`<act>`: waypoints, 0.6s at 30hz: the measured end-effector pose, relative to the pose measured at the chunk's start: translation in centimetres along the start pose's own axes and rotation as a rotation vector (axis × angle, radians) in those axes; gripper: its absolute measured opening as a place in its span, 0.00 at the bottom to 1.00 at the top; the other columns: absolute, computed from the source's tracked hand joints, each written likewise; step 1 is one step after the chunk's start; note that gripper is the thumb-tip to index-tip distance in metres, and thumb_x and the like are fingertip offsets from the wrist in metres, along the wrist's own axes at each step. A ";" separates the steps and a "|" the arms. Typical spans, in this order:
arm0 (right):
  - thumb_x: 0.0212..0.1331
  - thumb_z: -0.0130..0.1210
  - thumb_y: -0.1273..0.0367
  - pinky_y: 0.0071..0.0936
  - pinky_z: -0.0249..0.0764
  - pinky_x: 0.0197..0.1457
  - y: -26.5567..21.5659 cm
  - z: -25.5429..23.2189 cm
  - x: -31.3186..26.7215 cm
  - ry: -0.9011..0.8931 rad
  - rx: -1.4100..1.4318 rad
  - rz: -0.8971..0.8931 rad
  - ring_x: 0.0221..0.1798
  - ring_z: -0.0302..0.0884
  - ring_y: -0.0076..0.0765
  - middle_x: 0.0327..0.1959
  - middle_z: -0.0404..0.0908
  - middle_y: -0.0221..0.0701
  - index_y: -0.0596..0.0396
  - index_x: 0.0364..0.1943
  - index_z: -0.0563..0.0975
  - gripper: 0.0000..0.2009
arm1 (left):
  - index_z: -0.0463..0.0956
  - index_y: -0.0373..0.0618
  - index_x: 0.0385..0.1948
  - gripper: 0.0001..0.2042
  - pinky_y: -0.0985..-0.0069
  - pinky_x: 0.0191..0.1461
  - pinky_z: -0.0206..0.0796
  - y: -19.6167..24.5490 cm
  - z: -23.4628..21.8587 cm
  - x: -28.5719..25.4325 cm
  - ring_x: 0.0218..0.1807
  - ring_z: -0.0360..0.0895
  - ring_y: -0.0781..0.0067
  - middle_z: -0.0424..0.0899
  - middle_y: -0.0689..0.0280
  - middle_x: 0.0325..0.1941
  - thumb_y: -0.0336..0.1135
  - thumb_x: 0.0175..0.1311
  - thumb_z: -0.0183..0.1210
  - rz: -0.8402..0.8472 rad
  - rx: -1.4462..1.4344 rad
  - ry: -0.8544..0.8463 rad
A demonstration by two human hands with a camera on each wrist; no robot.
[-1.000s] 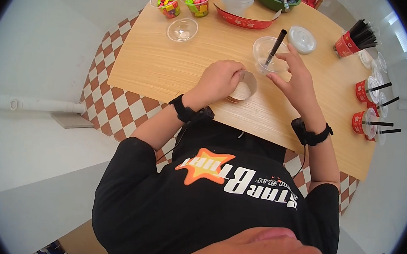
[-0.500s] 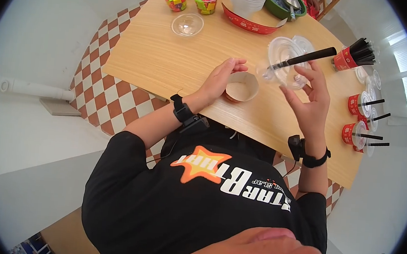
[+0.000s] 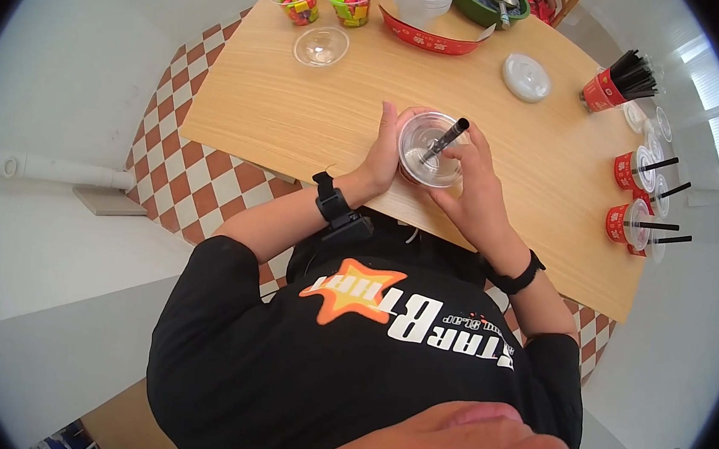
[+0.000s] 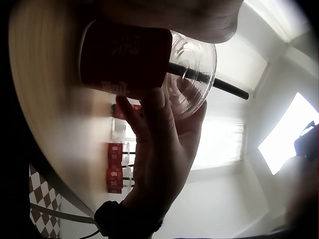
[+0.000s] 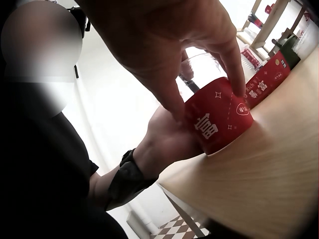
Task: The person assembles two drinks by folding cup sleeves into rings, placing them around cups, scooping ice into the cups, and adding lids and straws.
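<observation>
A red paper cup [image 5: 224, 119] with white print stands upright on the table in front of the person. Over its mouth sits a clear plastic lid [image 3: 415, 144], and a black straw [image 3: 451, 136] slants up out of it. The left hand [image 3: 382, 160] holds the cup's left side, thumb pointing up and fingers round the far side. From the right, the right hand [image 3: 484, 193] grips the lid at the cup's rim, its thumb on the near side and fingers over the far side. The lid hides the cup's inside.
Further back are tubs of coloured blocks [image 3: 351, 1], an upturned clear dome [image 3: 322, 47], a red paper tray [image 3: 427, 39], stacked clear tubs [image 3: 419, 0] and a green basin [image 3: 485, 15]. White lids [image 3: 526, 77], a holder of black straws [image 3: 613, 86] and several lidded cups [image 3: 619, 221] stand rightward.
The right hand has lifted the lid with its straw, tilted it, and brought it left onto the cup. The left hand moved off the cup's rim and now lies round its side.
</observation>
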State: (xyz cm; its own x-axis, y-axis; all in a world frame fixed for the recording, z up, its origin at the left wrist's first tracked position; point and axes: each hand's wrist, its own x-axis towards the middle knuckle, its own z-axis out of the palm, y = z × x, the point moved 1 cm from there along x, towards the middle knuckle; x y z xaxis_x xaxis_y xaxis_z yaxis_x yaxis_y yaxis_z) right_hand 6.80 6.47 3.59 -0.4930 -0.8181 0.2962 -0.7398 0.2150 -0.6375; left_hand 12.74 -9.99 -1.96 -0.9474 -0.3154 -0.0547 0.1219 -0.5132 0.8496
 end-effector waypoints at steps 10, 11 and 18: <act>0.45 0.70 0.71 0.42 0.73 0.60 6.1 -7.4 -2.6 0.325 -0.224 0.134 0.66 0.67 0.59 0.67 0.62 0.52 0.55 0.49 0.69 0.26 | 0.62 0.35 0.67 0.32 0.69 0.76 0.50 -2.3 2.9 3.9 0.71 0.63 0.65 0.69 0.57 0.68 0.55 0.79 0.28 0.085 0.556 -0.358; 0.46 0.70 0.70 0.40 0.70 0.63 6.8 -8.7 -3.1 0.382 -0.254 0.168 0.68 0.66 0.56 0.67 0.63 0.50 0.54 0.48 0.69 0.25 | 0.64 0.35 0.66 0.28 0.69 0.75 0.51 -2.3 2.8 4.2 0.70 0.64 0.65 0.70 0.58 0.67 0.51 0.80 0.32 0.074 0.672 -0.366; 0.46 0.70 0.71 0.43 0.68 0.63 11.7 -16.0 -6.1 0.645 -0.560 0.242 0.64 0.66 0.56 0.51 0.70 0.45 0.56 0.46 0.69 0.24 | 0.75 0.36 0.55 0.21 0.72 0.68 0.59 -2.0 2.6 6.1 0.61 0.71 0.70 0.79 0.61 0.56 0.46 0.78 0.43 0.041 0.573 -0.458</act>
State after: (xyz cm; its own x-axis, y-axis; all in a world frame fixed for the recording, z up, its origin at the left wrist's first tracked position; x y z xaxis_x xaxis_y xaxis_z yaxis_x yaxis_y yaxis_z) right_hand -6.17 22.54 5.66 -0.7020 -0.2925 0.6493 -0.6136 0.7112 -0.3430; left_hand 5.96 -8.84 -2.62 -0.9894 0.1044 0.1011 0.1047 0.0294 0.9941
